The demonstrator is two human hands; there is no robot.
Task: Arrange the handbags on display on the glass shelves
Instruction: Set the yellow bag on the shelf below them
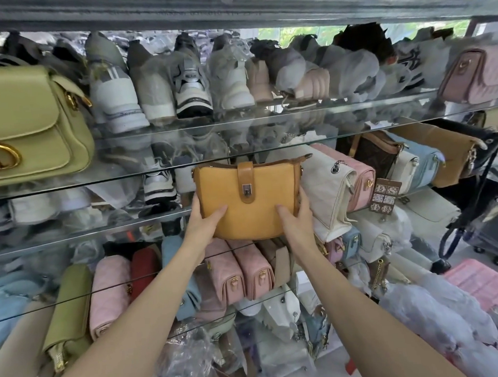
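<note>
A mustard-yellow handbag (250,200) with a tan strap and a silver clasp is held upright in front of the middle glass shelf (84,230). My left hand (204,221) grips its lower left side, thumb across the front. My right hand (296,217) grips its lower right side the same way. To its right, a white quilted bag (326,192) and a pink bag (361,181) lean in a row. Pink quilted bags (241,272) stand on the shelf below.
A large green bag (25,126) sits on the upper shelf at left, a pink quilted one (477,75) at right, with wrapped sneakers (189,84) between. Blue, tan and dark bags (432,159) fill the right. Plastic-wrapped goods (442,316) pile up at the lower right.
</note>
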